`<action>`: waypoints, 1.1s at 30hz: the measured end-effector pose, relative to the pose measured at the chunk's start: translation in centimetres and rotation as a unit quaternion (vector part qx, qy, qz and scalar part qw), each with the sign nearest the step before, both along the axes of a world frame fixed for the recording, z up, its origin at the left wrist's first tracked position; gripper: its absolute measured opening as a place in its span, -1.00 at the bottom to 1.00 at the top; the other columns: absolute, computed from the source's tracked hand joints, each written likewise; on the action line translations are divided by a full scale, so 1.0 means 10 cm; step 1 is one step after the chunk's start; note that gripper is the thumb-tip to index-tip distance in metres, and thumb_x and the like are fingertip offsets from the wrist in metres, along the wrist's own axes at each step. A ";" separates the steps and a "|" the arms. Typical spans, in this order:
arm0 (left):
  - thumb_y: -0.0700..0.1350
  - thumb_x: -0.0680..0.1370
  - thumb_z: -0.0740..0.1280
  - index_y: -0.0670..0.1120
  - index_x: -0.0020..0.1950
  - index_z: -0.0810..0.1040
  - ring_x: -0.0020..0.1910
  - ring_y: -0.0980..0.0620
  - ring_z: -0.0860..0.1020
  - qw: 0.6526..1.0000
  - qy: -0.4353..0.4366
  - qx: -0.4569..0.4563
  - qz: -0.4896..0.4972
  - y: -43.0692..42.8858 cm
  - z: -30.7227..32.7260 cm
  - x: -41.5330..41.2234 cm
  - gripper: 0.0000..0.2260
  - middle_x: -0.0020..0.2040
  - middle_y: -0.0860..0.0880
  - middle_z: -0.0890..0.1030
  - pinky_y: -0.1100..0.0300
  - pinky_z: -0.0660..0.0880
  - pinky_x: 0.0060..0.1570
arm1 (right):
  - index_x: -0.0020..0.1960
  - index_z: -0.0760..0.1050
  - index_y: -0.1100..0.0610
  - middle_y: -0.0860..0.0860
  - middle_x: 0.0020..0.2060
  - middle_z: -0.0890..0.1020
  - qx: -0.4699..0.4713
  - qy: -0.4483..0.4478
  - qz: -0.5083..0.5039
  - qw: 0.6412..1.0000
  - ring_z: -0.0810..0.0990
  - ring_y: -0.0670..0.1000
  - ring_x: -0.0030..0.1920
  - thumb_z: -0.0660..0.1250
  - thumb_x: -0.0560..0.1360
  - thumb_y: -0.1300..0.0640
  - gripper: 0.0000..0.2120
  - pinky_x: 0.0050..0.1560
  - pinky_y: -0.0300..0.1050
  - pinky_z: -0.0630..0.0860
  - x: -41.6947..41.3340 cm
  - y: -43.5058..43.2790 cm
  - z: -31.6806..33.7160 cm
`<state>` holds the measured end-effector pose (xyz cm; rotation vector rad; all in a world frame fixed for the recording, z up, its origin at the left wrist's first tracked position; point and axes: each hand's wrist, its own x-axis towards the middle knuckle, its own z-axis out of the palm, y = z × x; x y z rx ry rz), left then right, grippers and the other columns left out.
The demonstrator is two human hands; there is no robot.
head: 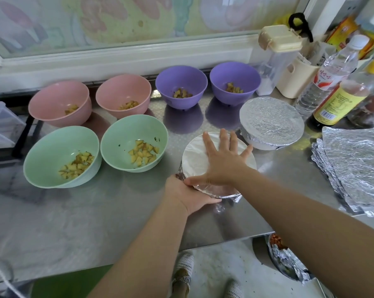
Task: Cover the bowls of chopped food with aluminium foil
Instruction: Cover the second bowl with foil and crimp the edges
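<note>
The right hand (222, 160) lies flat on the foil-topped bowl (194, 153) in the middle of the desk (95, 211). Its fingers are straight and spread, probably to hold the thin sheet taut and stop the light bowl from sliding. The left hand (188, 195) curls round the bowl's near-left rim and grips the crumpled foil edge, seemingly to tuck it under the lip so it clings.

Just to the far right stands a finished bowl (272, 123), its foil lid wrinkled but drum-flat. A stack of foil sheets (357, 164) lies at the right edge, within easy reach.

Six round, smooth, matte bowls are uncovered: two green bowls (61, 158) near left, two pink bowls (59, 103) far left and two purple bowls (181, 86) far middle. Each holds small yellowish cubes. The desk is dull, faintly reflective metal.
</note>
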<state>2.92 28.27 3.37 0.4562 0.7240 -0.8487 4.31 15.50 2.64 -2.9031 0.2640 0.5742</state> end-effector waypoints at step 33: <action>-0.25 0.59 0.27 0.02 0.40 0.40 0.33 -0.05 0.46 0.840 -0.305 0.426 -0.142 0.53 -0.39 0.07 -0.60 0.32 -0.04 0.47 -0.04 0.40 0.37 | 0.58 -0.43 -0.18 0.13 0.59 -0.39 0.001 0.006 -0.011 1.000 -0.40 0.26 0.58 0.24 -0.02 -0.74 0.45 0.37 0.62 -0.22 0.01 -0.01 0.00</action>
